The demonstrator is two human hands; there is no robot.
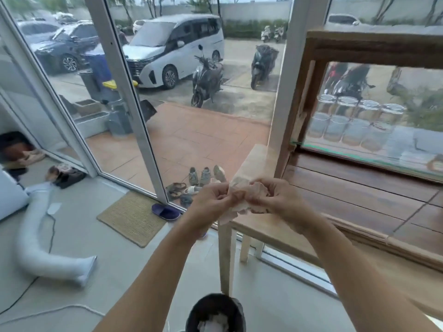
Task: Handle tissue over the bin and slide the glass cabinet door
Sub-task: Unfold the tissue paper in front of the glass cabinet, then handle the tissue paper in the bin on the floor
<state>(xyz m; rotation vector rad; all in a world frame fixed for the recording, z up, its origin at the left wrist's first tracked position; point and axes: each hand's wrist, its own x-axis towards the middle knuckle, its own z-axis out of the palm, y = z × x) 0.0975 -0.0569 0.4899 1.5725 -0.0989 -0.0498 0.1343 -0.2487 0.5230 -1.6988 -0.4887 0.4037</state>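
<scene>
Above the bin at six o'clock, left hand and right hand both pinched the crumpled tissue at centre frame, not yet dropped; the glass cabinet door at two o'clock likely remained to slide.

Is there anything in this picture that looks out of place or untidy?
Mostly no. Both hands, left hand and right hand, hold the crumpled tissue in front of the person. A white hose sprawls across the floor, and a single purple slipper lies beside the mat.
</scene>
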